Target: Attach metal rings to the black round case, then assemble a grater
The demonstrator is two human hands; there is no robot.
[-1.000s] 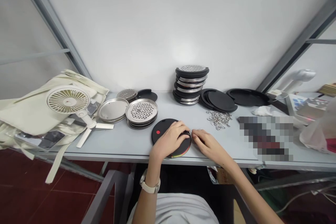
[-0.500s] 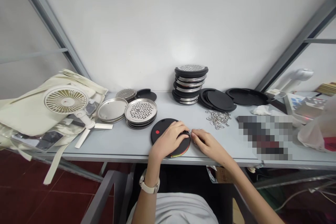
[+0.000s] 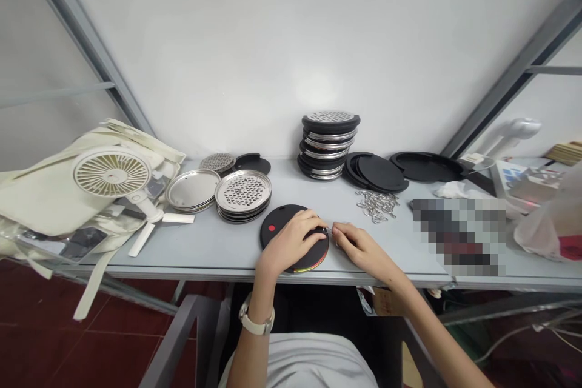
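A round black disc [image 3: 271,244] with a red dot and a red-yellow rim along its lower right lies flat near the table's front edge. My left hand [image 3: 294,241] lies across it, fingers curled at its right side, holding it in place. Just right of the disc, my right hand [image 3: 357,247] pinches a thin, shiny metal piece [image 3: 329,229] that reaches to the disc's edge; most of it is hidden by the fingers. Beyond my right hand lies a loose pile of small metal wire clips [image 3: 378,206].
Perforated metal grater discs [image 3: 243,191] and plain metal discs [image 3: 193,189] are stacked to the left. At the back stands a tall stack of black-and-metal discs [image 3: 328,145], beside black round covers [image 3: 382,172]. A fan [image 3: 112,176] and bag [image 3: 50,200] occupy the far left.
My right hand's fingertips have shifted very slightly to the right, away from the disc. My left hand and the disc stay in place.
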